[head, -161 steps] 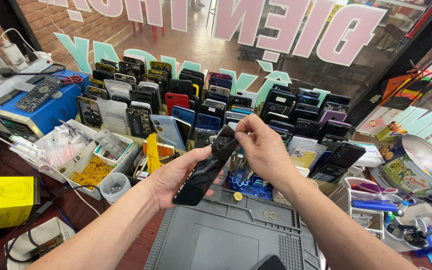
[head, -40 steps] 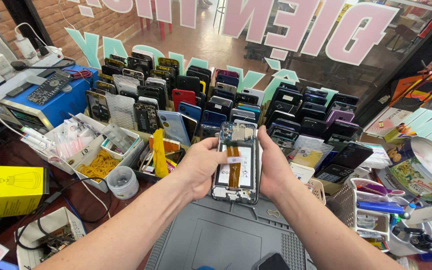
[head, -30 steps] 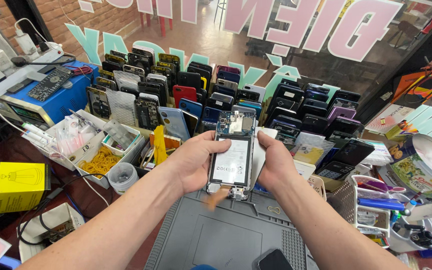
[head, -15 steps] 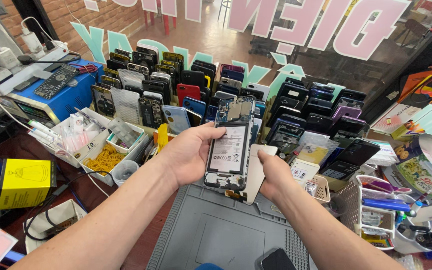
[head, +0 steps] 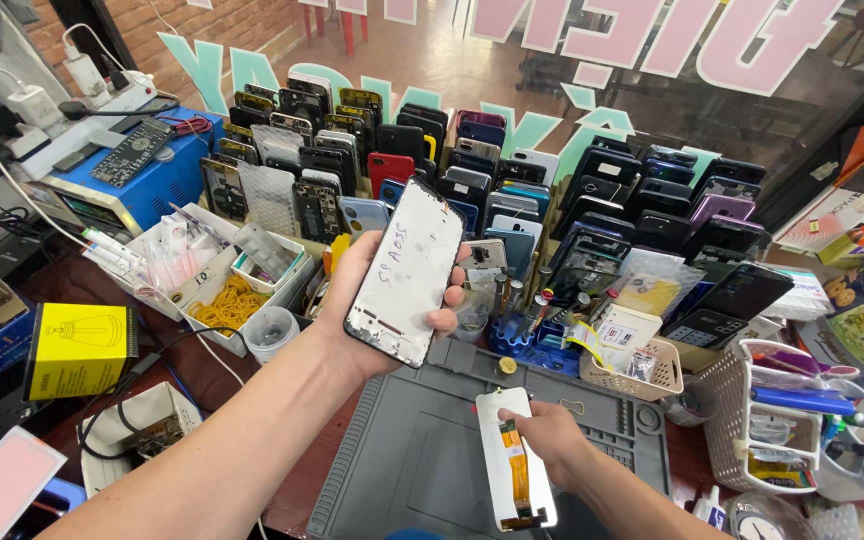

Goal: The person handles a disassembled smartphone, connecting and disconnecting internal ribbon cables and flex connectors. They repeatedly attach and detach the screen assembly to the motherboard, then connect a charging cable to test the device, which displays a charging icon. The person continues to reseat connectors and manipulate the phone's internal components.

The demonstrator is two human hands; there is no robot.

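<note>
Left hand [head: 372, 300] raised over grey work mat [head: 422, 470], fingers wrapped round edges of phone frame [head: 407, 270], pale inner face up, tilted. Right hand [head: 547, 435] low on mat, fingertips pinching upper edge of white screen panel [head: 517, 475] with orange flex strip, lying flat. Racks of phones [head: 512, 190] behind

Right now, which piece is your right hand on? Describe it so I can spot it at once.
Start at the grey work mat in front of the racks of phones. Near its right edge lies a flat white screen panel, held down by the right hand. Unlike the white-backed frame raised in the left hand, it carries an orange ribbon cable down its middle.
</note>
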